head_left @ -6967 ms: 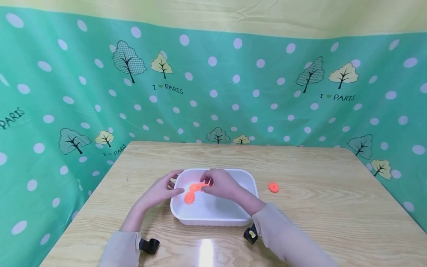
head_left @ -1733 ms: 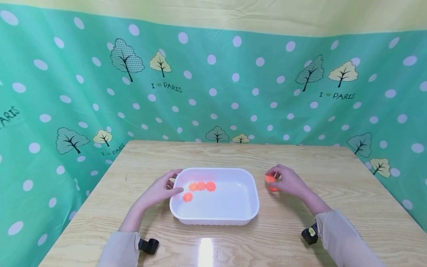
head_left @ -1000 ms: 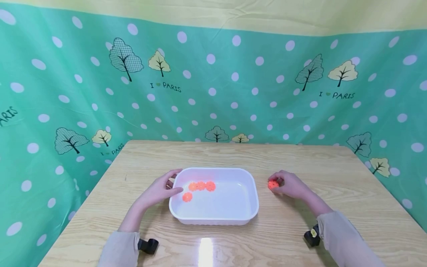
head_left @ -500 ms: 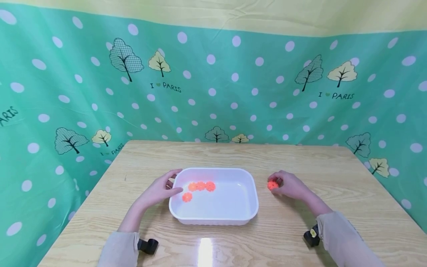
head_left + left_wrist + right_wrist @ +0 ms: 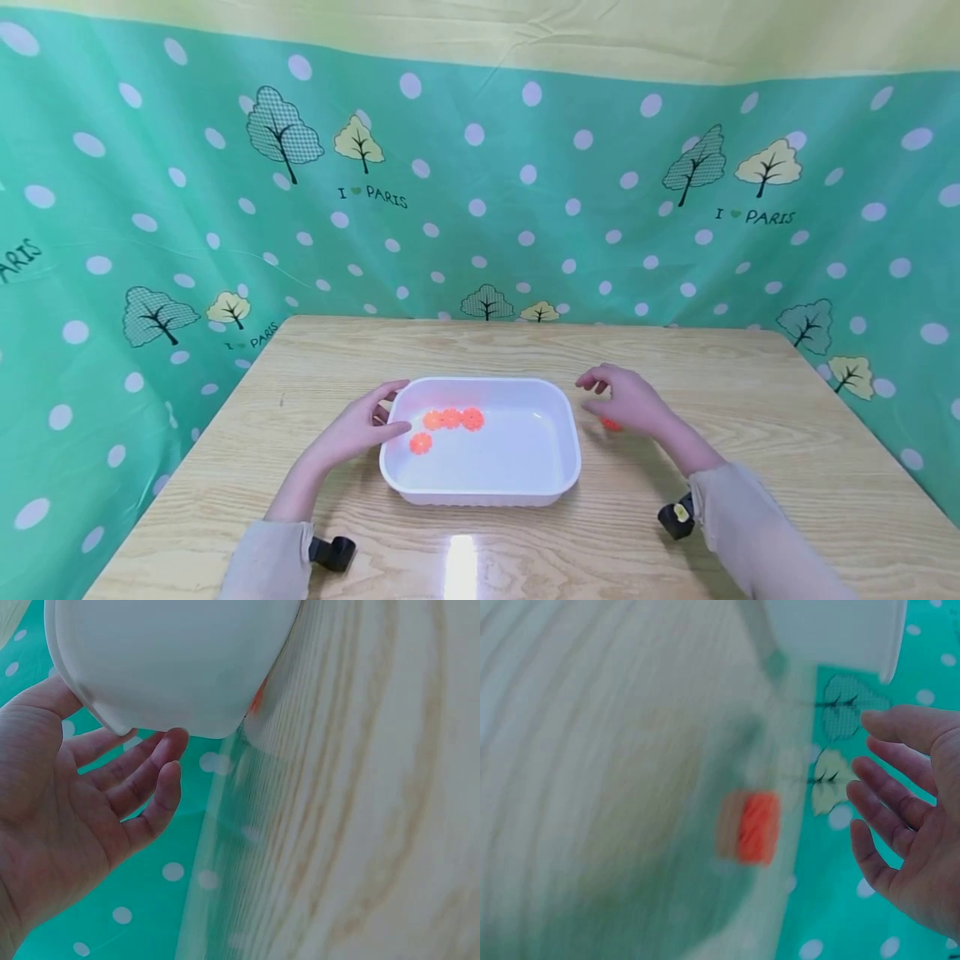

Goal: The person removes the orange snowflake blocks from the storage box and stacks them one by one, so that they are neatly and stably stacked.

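A white rectangular plastic basin [image 5: 487,462] stands on the wooden table. My left hand [image 5: 371,425] holds its left end, thumb over the rim and fingers along the outer wall, as the left wrist view confirms. Inside, on the left, lie a few orange scalloped discs: three in a row, including the end disc [image 5: 472,418], and a single disc [image 5: 421,443] in front. My right hand [image 5: 622,400] hovers empty, fingers loosely bent, just right of the basin. Below it an orange scalloped piece [image 5: 611,423] rests on the table; the right wrist view shows its thick, ridged side [image 5: 760,827].
The wooden table [image 5: 750,467] reaches back to a green dotted curtain [image 5: 525,208] with printed trees. Black wrist cameras sit at the left cuff [image 5: 333,552] and right cuff [image 5: 677,517].
My right hand, earlier in the basin and then pinching the orange piece on the table, has let go, risen and shifted left toward the basin. My left hand stays at the rim.
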The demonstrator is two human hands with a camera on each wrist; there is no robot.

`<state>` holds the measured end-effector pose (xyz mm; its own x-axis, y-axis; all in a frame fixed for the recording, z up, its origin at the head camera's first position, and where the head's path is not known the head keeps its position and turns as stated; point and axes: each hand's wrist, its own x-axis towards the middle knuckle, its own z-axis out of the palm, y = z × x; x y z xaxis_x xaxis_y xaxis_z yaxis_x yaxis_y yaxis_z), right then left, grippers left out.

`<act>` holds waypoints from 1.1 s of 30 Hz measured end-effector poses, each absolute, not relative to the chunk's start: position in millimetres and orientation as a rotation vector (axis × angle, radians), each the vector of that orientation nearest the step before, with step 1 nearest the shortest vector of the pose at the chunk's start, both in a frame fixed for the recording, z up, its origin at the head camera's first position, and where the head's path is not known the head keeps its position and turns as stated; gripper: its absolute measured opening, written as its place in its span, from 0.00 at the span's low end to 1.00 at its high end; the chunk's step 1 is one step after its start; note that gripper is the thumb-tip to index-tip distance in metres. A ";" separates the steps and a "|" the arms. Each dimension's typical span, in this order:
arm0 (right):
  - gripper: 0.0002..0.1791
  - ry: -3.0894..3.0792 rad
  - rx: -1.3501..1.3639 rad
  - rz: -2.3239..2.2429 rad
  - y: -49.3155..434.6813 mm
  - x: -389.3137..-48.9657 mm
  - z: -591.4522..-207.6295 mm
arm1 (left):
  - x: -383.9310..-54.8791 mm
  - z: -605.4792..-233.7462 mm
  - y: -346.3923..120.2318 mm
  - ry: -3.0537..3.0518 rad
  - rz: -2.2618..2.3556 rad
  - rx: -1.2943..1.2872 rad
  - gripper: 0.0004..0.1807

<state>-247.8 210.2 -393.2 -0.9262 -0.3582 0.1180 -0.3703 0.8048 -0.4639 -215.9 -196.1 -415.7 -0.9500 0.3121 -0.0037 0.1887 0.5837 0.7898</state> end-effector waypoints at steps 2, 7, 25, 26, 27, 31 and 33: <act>0.15 -2.923 0.613 0.765 202.5 -247.8 -388.9 | -216.0 -415.3 -196.2 2.666 1.307 0.425 0.36; 0.14 -2.844 0.657 0.815 183.9 -246.8 -378.4 | -215.6 -413.9 -196.0 2.660 1.317 0.427 0.36; 0.13 -2.873 0.873 0.826 115.5 -241.6 -372.5 | -215.2 -414.5 -196.0 2.656 1.318 0.406 0.37; 0.14 -2.883 0.883 0.825 112.4 -241.8 -373.5 | -215.4 -414.7 -196.0 2.656 1.319 0.407 0.37; 0.14 -2.892 0.893 0.829 109.2 -241.9 -374.2 | -215.6 -414.8 -196.0 2.656 1.319 0.408 0.37; 0.16 -2.922 0.934 0.807 99.3 -243.3 -379.4 | -215.4 -414.8 -196.0 2.658 1.318 0.411 0.36; 0.17 -2.937 0.952 0.812 95.2 -244.0 -382.0 | -214.7 -414.5 -195.9 2.658 1.321 0.411 0.35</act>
<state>-244.0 95.2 -382.0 -0.8209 -0.5614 0.1052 -0.5356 0.6927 -0.4830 -214.7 -195.9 -414.5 -0.9520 0.3059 -0.0080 0.1783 0.5759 0.7978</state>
